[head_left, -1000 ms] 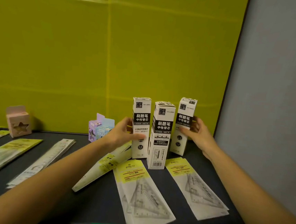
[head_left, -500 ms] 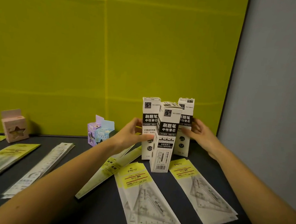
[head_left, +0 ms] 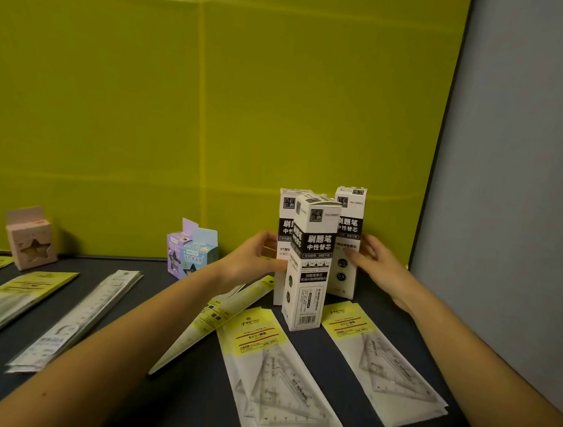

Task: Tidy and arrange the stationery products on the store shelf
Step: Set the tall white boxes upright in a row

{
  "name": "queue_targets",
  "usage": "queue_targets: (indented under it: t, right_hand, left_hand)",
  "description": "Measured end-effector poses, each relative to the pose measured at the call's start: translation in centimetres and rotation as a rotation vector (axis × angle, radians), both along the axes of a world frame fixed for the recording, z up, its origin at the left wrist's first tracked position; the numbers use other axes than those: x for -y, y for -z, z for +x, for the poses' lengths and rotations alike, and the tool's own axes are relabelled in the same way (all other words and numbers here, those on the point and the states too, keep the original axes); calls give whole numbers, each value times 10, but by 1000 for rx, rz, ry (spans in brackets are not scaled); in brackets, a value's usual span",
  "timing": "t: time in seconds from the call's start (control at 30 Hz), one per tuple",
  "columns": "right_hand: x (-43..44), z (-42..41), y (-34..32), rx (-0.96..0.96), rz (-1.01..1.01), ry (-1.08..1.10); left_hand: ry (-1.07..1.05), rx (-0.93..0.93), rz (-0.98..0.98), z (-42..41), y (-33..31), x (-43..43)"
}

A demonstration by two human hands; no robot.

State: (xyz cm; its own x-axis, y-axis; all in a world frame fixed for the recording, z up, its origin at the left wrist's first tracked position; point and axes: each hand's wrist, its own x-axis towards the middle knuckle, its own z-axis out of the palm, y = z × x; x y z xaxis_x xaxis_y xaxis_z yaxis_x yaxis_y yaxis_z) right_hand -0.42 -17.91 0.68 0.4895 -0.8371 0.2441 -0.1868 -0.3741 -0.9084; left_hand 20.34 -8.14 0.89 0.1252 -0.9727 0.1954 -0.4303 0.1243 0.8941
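Observation:
Three tall white refill boxes with black labels stand upright on the dark shelf (head_left: 187, 393) at the back right. My left hand (head_left: 251, 262) grips the left refill box (head_left: 284, 237), which is partly hidden behind the middle refill box (head_left: 309, 267). My right hand (head_left: 376, 267) holds the right refill box (head_left: 348, 240) from its right side. The middle box stands free in front, turned slightly. The three boxes are close together, nearly touching.
Packaged set squares (head_left: 274, 378) (head_left: 386, 364) lie flat in front of the boxes. A narrow ruler pack (head_left: 207, 323) lies under my left forearm. More ruler packs (head_left: 77, 317) lie at the left. A purple-blue carton (head_left: 192, 249) and a pink star box (head_left: 31, 241) stand by the yellow back wall. A grey side wall (head_left: 515, 201) closes the right.
My left hand has slid the left box to the right, so it now sits behind the middle box. The right box stays in my right hand.

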Motion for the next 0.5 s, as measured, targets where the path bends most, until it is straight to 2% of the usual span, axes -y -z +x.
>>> queue_targets:
  t: [0.2,0.3,0.43,0.5]
  right_hand:
    - [-8,-2,-3,-20,13,17]
    - [-11,-5,-4,-72,33,40]
    - [-21,-21,-6,-108,59,154]
    - [-31,-36,-4,-132,87,181]
  left_hand:
    - [-31,15,44,1,0,-4]
    - [-112,52,77,5,0,-8]
    - [-279,-140,-6,2,-5,-41]
    - [-250,-83,-29,-8,-6,-72]
